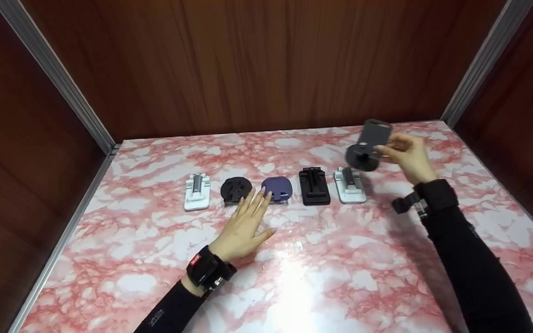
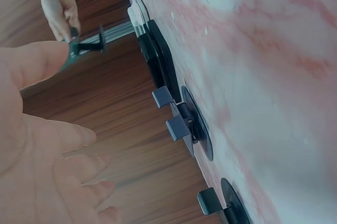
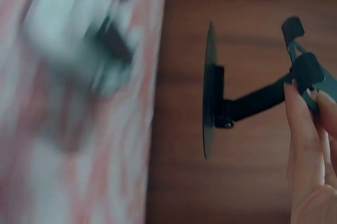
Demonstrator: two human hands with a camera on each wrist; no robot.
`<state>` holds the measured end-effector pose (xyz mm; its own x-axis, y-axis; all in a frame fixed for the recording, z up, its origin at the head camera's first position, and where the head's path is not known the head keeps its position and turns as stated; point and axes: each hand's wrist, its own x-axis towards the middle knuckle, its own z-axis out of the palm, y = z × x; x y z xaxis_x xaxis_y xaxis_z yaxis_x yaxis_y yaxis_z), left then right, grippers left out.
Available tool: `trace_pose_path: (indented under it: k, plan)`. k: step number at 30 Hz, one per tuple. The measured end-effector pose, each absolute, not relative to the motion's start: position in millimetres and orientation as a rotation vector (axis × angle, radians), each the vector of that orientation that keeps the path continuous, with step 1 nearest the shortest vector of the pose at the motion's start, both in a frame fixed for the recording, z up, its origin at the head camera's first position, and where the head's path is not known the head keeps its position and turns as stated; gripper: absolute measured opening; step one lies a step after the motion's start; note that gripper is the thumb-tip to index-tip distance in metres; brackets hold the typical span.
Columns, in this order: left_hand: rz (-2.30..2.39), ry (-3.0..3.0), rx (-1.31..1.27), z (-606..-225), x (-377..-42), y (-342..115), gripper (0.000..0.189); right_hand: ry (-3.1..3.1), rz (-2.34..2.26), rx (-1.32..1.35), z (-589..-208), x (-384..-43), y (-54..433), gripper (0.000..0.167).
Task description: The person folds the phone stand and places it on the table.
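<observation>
My right hand pinches a dark phone stand by its cradle, thumb on one side and fingers on the other. The stand is unfolded and in the air; its round base stands out from the hinged arm in the right wrist view. My left hand hovers with fingers spread and straight, holding nothing. Its fingertips overlap the edges of a folded black round stand and a folded purple round stand in the head view. Just below the held stand lies a white folded stand.
A black rectangular folded stand lies between the purple one and the white one. Another white folded stand lies at the left end of the row. Wood-patterned panels rise behind and beside the red-and-white marbled table.
</observation>
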<state>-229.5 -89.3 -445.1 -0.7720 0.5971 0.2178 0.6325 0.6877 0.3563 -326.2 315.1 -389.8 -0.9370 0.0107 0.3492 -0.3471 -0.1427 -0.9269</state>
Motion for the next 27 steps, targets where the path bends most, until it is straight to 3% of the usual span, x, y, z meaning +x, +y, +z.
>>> trace_pose_path:
  k: [14, 27]
  plan:
    - [-1.095, -2.797, -1.002, -445.9, -239.6, -96.4, 0.071, -2.105, 2.155, 0.657, -394.1, -294.2, 228.8, 0.019]
    - [-2.308, -2.467, -0.938, -450.2, -241.1, -85.4, 0.061, -2.212, 2.097, 0.868, -399.2, -270.0, 178.7, 0.018]
